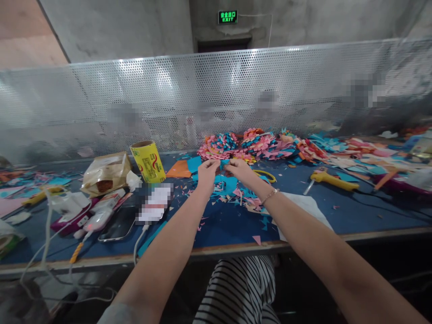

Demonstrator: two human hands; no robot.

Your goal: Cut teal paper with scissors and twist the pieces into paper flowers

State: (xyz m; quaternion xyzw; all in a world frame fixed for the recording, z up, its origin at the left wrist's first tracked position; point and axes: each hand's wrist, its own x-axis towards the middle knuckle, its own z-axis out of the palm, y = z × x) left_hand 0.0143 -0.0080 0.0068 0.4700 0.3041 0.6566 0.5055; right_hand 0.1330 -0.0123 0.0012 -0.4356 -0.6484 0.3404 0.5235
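My left hand (207, 173) and my right hand (239, 170) meet over the middle of the blue table (216, 227). Both pinch a small blue paper piece (224, 164) between their fingertips. A thin bracelet (270, 195) circles my right wrist. Just beyond the hands lie several pink, blue and orange folded paper flowers (248, 145). Under the hands, blue sheets and small paper scraps (236, 194) are scattered on the table.
A yellow glue gun (329, 179) lies to the right, yellow-handled scissors (266, 174) near my right hand. At left are a yellow roll (148, 161), a paper bag (106, 173), phones (119, 226) and cables. A perforated metal screen (189, 99) backs the table.
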